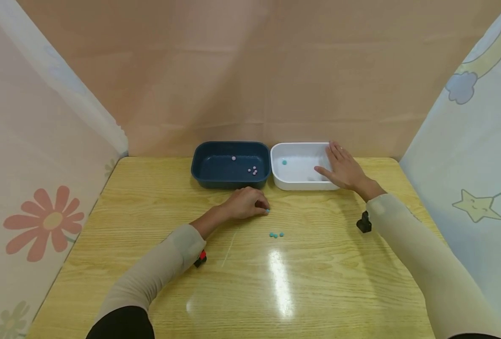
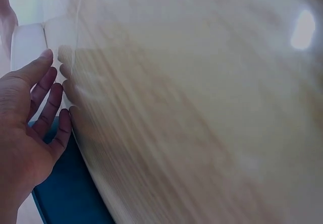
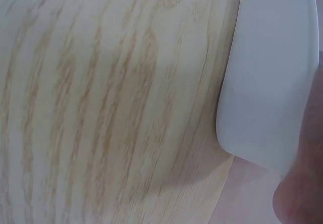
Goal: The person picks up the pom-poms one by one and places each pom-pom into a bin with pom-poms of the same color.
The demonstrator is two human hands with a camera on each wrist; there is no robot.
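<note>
My left hand [image 1: 247, 203] is in front of the dark blue container [image 1: 216, 183], pinching a small teal bead [image 1: 268, 211] at its thumb and finger tips. In the left wrist view the left hand [image 2: 30, 118] shows its thumb beside loosely bent fingers; no bead can be made out between them there. Several teal beads [image 1: 276, 236] lie on the table nearer to me. With fingers straight, my right hand [image 1: 344, 170] rests on the right end of the white container [image 1: 303, 185], thumb reaching over its inside. A teal bead [image 1: 284, 162] sits in that container.
Several pink beads [image 1: 254, 168] lie in the dark blue container, which stands side by side with the white one. Both stand at the back edge of the wooden table [image 1: 318, 263]. A brown backdrop [image 1: 254, 70] rises behind, with patterned sheets at both sides.
</note>
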